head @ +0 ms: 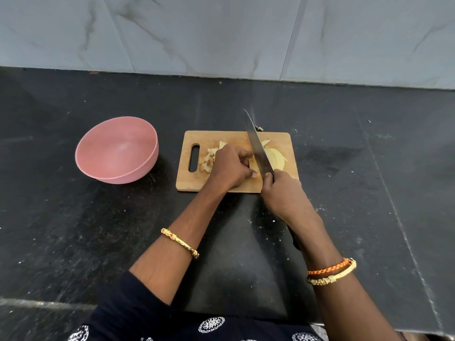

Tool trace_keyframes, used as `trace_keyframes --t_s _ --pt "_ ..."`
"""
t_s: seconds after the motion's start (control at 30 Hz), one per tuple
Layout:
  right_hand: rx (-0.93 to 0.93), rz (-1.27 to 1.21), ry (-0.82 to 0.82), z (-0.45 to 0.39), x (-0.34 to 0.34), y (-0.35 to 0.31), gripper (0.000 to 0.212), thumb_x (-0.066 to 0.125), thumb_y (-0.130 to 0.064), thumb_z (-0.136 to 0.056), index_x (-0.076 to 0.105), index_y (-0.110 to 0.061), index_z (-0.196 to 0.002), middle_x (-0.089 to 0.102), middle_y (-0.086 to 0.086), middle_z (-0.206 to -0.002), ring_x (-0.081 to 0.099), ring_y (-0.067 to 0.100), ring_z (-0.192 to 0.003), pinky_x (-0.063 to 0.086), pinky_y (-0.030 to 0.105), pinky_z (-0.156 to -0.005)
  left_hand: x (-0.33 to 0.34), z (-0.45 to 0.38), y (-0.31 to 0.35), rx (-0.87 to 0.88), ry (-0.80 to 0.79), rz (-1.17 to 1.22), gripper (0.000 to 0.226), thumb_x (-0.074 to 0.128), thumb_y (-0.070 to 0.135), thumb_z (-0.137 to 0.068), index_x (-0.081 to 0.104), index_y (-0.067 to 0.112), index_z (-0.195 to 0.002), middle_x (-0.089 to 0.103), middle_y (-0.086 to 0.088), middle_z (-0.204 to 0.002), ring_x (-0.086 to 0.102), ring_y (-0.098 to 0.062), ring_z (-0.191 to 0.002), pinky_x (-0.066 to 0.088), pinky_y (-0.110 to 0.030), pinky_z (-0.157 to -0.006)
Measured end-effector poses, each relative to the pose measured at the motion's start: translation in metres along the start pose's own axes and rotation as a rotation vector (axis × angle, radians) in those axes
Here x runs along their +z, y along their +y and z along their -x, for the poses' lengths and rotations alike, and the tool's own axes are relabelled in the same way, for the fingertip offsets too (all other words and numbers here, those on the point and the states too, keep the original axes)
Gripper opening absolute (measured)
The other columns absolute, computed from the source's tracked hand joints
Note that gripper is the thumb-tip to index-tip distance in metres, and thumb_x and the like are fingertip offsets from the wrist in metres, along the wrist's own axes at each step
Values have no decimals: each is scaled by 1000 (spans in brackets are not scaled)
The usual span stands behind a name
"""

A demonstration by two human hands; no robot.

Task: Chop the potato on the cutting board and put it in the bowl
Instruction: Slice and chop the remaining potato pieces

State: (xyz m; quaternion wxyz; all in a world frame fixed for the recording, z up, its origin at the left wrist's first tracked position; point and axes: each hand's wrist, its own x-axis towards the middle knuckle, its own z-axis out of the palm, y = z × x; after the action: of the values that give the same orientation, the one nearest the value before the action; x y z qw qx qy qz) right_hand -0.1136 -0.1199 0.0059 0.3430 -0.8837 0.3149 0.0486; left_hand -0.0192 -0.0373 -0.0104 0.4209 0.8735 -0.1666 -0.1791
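Just right of the frame's centre the cutting board [236, 163] lies on the dark counter [98, 230]; the right hand [283, 193] is wrapped round the handle of the knife [258, 148], blade slanting up toward the wall; the left hand [231, 168] sits curled on the board, fingertips tucked and pinching what looks like a strip of potato against the blade's left face, though the strip itself is mostly hidden; chopped pieces [209, 158] are heaped left of that hand, near the board's slot, and uncut slices [275, 156] fan out right of the blade; the pink bowl [118, 150] stands left of the board, apart from it, with no potato visible inside; to cut well, I would keep the knuckles forward of the fingertips, guide the blade against them, press straight down, and edge the holding hand back between strokes so pieces stay even.
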Motion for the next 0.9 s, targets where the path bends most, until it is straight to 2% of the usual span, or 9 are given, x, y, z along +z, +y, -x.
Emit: trace_keyframes --t_s 0.13,0.23,0.37,0.47,0.57,0.7,0.77,0.9 --pt "35 4 -43 8 1 6 27 30 -31 -101 49 -14 -94 45 7 -84 45 29 -83 39 34 -75 3 2 -3 0 30 16 54 82 6 -67 64 7 -117 65 1 -84 61 -10 -78 47 -14 -68" --pt "70 4 -51 20 8 13 27 31 -32 -101 48 -14 -89 42 5 -81 46 30 -82 41 36 -76 3 2 -4 9 40 32 54 82 5 -66 63 6 -117 68 -1 -86 61 -10 -77 51 -18 -74" --pt "101 17 -70 38 8 23 27 32 -35 -100 48 -17 -88 50 6 -84 55 32 -85 46 38 -79 4 3 -4 0 46 33 54 81 5 -67 63 6 -118 70 -5 -93 64 -14 -85 50 -19 -76" --pt "103 3 -93 51 0 38 32 32 -36 -99 50 -18 -80 57 6 -80 58 29 -80 47 36 -73 3 2 -3 -17 34 40 54 82 6 -66 63 7 -117 70 -6 -95 63 -12 -85 45 -16 -73" --pt "87 -36 -80 54 -3 43 36 34 -35 -99 48 -17 -71 59 7 -75 55 21 -70 40 33 -63 2 3 -3 -33 28 42 53 82 8 -67 64 7 -117 71 -5 -92 60 -9 -79 43 -14 -70" --pt "73 -69 -34 48 5 41 38 34 -34 -100 45 -18 -67 58 7 -72 52 20 -70 38 34 -64 0 4 -5 -43 23 73 53 83 9 -66 65 7 -116 71 -4 -86 60 -6 -73 40 -5 -62" --pt "66 -88 -2 46 4 40 38 33 -35 -100 46 -19 -68 60 8 -74 54 21 -72 40 34 -65 -1 5 -5 -51 20 75 52 83 10 -65 65 7 -115 72 -4 -86 61 -6 -75 41 -7 -64" --pt "30 -99 27 45 -4 38 37 34 -33 -101 47 -20 -68 58 4 -71 53 14 -66 35 30 -54 -2 4 -3 -51 13 61 52 84 11 -65 66 8 -114 71 -2 -85 62 -7 -76 44 -16 -75"
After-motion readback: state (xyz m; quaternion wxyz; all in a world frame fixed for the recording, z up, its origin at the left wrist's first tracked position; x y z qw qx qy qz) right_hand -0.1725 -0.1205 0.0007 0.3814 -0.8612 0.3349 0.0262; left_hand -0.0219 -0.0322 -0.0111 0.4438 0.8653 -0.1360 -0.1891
